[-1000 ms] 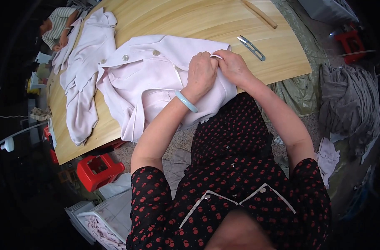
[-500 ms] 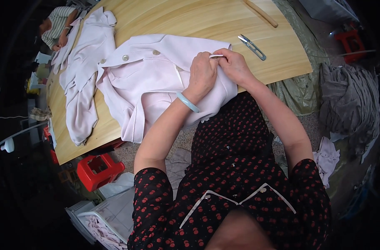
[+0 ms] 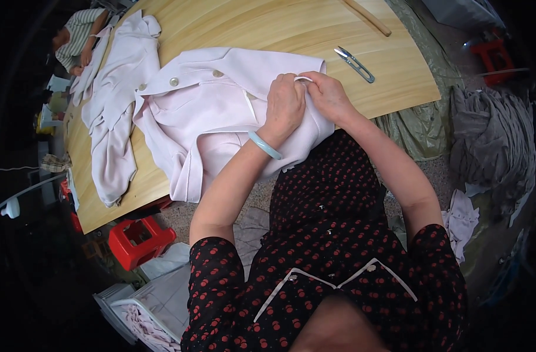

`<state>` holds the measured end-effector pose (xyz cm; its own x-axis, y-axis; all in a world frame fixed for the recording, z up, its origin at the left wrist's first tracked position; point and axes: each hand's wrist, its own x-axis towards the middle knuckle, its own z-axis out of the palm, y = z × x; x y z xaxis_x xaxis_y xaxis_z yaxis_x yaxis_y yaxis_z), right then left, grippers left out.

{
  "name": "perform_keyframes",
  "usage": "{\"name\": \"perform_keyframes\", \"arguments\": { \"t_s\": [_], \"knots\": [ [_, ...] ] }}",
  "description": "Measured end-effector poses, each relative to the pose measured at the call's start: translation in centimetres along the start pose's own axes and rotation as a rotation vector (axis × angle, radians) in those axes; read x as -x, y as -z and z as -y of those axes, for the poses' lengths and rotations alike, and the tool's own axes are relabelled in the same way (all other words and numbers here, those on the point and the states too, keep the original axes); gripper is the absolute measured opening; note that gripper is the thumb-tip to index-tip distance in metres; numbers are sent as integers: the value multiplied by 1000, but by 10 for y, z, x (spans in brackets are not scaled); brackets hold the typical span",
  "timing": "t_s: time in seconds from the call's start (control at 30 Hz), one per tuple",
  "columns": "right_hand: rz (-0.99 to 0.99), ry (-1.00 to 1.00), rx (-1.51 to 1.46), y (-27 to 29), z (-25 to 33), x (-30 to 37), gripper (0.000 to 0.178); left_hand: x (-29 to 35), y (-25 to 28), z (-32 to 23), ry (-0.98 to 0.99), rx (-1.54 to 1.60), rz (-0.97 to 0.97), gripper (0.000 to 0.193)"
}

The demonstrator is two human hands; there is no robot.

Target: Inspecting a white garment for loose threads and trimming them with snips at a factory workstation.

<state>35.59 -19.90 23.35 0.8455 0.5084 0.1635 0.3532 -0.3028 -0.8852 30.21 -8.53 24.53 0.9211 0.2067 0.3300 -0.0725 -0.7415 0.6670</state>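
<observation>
A pale pink buttoned jacket lies spread at the near edge of the wooden table, part of it hanging over the edge. Both hands pinch its cloth near the right end. My left hand, with a pale bangle at the wrist, is closed on the fabric. Right beside it, my right hand is closed too, and a small light fold of edge stands up between the fingertips. Thread snips rest on the table just beyond my right hand.
A second pale pink garment lies left of the jacket. At the far left another person handles cloth. A wooden stick lies at the far right of the table. A red stool and a bin of pink cloth stand lower left; grey fabric is heaped right.
My right fingers have shifted slightly, and the small fold between the hands looks more curved. Otherwise both hands keep their place on the jacket.
</observation>
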Motion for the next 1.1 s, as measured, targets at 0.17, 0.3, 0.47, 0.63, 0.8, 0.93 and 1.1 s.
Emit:
{"name": "perform_keyframes", "arguments": {
  "t_s": [0.17,0.3,0.47,0.63,0.8,0.93,1.1],
  "knots": [
    [13,-53,-47,-1,-2,1,25,-2,4,2,-43,-34,25,15],
    [88,-121,-108,1,-9,-2,26,-3,3,4,8,-15,29,17],
    [119,-168,-124,5,-6,-5,27,-4,1,6,36,15,-6,18],
    [146,-205,-77,6,-2,-5,26,-3,0,7,30,26,-26,18],
    [140,-224,-124,7,-5,-5,26,-2,0,7,40,38,-19,17],
    [131,-244,-128,7,-1,-5,25,-1,1,8,43,56,-20,17],
    [99,-241,-169,7,0,-4,24,0,4,7,66,40,13,19]
  ]
}}
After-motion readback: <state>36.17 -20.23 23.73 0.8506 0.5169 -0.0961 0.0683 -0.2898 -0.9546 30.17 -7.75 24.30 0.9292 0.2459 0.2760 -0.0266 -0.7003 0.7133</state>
